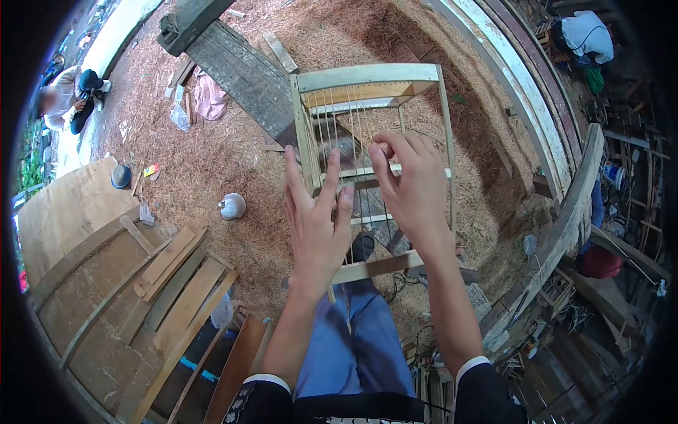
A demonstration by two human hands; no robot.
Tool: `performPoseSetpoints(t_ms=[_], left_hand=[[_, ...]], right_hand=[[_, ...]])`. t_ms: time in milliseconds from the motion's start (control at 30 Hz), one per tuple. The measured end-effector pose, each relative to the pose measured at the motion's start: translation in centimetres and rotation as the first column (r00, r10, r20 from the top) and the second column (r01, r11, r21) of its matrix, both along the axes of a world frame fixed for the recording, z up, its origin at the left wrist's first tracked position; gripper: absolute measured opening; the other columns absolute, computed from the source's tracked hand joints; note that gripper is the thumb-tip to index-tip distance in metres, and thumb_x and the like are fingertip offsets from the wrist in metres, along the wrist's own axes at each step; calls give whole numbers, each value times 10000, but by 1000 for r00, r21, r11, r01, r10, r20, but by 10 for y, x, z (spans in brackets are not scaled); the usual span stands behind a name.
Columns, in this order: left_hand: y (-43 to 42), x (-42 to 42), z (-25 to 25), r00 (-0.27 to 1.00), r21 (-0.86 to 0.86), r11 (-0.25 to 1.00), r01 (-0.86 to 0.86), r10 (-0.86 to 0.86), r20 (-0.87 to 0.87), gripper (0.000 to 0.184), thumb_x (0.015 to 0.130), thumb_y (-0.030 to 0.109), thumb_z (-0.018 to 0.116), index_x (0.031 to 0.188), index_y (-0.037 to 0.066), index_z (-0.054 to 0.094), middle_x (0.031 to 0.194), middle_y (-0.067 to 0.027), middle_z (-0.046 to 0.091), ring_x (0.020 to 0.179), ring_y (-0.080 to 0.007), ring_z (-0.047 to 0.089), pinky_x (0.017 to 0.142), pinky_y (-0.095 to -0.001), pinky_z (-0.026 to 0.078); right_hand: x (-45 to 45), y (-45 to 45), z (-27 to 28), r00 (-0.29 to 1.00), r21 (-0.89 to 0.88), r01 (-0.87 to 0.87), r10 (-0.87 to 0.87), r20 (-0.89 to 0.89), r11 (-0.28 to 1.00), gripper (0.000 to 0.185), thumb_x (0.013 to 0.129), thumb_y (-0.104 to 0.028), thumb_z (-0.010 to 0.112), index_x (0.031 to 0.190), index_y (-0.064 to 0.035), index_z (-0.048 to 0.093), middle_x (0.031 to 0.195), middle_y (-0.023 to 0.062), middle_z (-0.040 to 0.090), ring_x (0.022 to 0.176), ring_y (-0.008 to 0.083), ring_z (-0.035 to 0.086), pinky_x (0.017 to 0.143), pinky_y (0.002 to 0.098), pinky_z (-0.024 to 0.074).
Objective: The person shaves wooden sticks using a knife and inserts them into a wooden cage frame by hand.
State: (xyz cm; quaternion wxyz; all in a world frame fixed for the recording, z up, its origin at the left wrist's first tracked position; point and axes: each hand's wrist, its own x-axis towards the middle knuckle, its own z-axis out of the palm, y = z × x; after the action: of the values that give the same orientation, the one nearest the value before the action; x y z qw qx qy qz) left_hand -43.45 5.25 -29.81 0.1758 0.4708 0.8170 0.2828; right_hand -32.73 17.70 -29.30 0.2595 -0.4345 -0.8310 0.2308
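A light wooden chair-like frame (369,76) stands in front of me, with several thin pale cords (359,116) strung lengthwise from its far rail toward its near rail (378,267). My left hand (318,230) is over the left part of the cords, its fingers spread and nothing visibly gripped. Over the right part, my right hand (417,180) has its thumb and index finger pinched together on a cord. The palm side of that hand and its other fingertips are partly hidden.
Wood shavings cover the ground. A grey plank (236,67) lies beyond the frame, and a white round container (232,206) sits to the left. Wooden boards (187,283) are stacked at lower left. Long beams (551,261) run along the right. Other people (67,99) are farther off.
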Motion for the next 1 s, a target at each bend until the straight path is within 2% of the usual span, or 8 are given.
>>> performPoseSetpoints(t_ms=[33, 133, 233, 367, 467, 667, 900, 1000], left_hand=[[4, -5, 1, 999, 15, 1000, -8, 7, 33, 504, 1020, 296, 547, 1514, 217, 485, 1633, -263, 167, 1452, -463, 303, 1176, -524, 271], [26, -24, 3, 998, 88, 996, -2, -3, 60, 519, 1025, 290, 541, 1528, 193, 459, 1627, -271, 180, 1471, -457, 269, 1191, -523, 241], [59, -43, 2, 999, 96, 995, 31, -29, -17, 548, 1032, 309, 515, 1550, 162, 412, 1625, -247, 219, 1490, -429, 248, 1196, -521, 226], [101, -52, -3, 970, 95, 988, 125, -101, -219, 551, 1031, 316, 503, 1545, 136, 414, 1630, -216, 241, 1503, -390, 242, 1198, -511, 222], [116, -45, -8, 904, -35, 985, 169, -169, -393, 548, 1032, 336, 502, 1534, 131, 421, 1599, -191, 304, 1486, -390, 273, 1188, -499, 249], [112, -49, -10, 924, -51, 994, 101, -112, -367, 546, 996, 327, 547, 1502, 141, 462, 1455, -147, 440, 1408, -315, 358, 1111, -503, 294], [112, -49, -12, 910, -44, 994, 100, -109, -400, 502, 1009, 344, 519, 1459, 124, 493, 1416, -142, 455, 1382, -326, 365, 1092, -514, 311], [115, -47, -12, 895, -51, 995, 90, -103, -433, 494, 998, 367, 530, 1428, 125, 513, 1412, -135, 465, 1361, -306, 387, 1069, -502, 324]], right_hand=[[-8, 6, -3, 1000, -18, -11, 11, -12, 1000, 144, 950, -200, 657, 952, -58, 677, 724, 99, 655, 700, 314, 632, 710, 425, 487], [-24, 11, 3, 996, -365, 92, -93, 14, 927, 164, 977, -187, 618, 966, -28, 659, 758, 146, 669, 719, 356, 657, 662, 455, 492], [-25, 20, -2, 990, -441, 126, -139, 3, 889, 169, 990, -177, 595, 986, -14, 641, 802, 193, 676, 737, 389, 671, 638, 478, 491], [-27, 23, -8, 982, -418, 138, -178, -58, 898, 152, 997, -162, 581, 999, -17, 626, 810, 218, 673, 747, 410, 668, 646, 492, 492], [-28, 23, -7, 979, -473, 152, -198, -48, 868, 147, 1002, -157, 574, 1008, -13, 609, 801, 232, 669, 745, 417, 666, 641, 497, 487], [-34, 19, 0, 980, -598, 81, -172, -97, 798, 141, 1006, -140, 560, 1006, -4, 594, 731, 232, 657, 668, 427, 662, 598, 506, 477], [-39, 31, -6, 961, -600, 89, -227, -158, 795, 111, 986, -96, 581, 993, 13, 603, 711, 220, 645, 630, 386, 666, 566, 453, 481], [-41, 26, -12, 960, -498, 98, -214, -180, 862, 97, 982, -80, 588, 988, 14, 611, 693, 205, 633, 584, 344, 650, 545, 421, 472]])
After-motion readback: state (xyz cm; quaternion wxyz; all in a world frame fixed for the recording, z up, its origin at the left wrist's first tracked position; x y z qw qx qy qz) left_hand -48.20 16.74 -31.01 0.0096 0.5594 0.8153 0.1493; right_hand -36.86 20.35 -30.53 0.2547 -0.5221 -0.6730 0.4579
